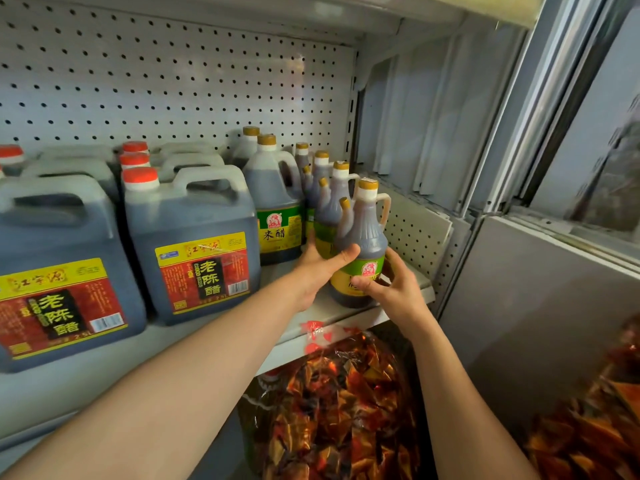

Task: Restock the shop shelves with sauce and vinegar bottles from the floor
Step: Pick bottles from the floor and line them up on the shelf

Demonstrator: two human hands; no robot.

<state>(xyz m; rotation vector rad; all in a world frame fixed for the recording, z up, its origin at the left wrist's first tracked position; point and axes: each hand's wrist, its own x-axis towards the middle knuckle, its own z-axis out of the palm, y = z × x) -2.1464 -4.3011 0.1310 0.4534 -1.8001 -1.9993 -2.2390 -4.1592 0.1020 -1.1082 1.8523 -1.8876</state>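
Both hands' fingers [349, 254] wrap the upright vinegar bottle [362, 237].

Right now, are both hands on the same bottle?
Yes, the left hand and right hand both hold the gold-capped bottle at the shelf edge.

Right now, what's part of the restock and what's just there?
Job: gold-capped bottle held by left hand and right hand; matching bottles behind; shelf.
Just there: red-capped jugs; bagged packets below.
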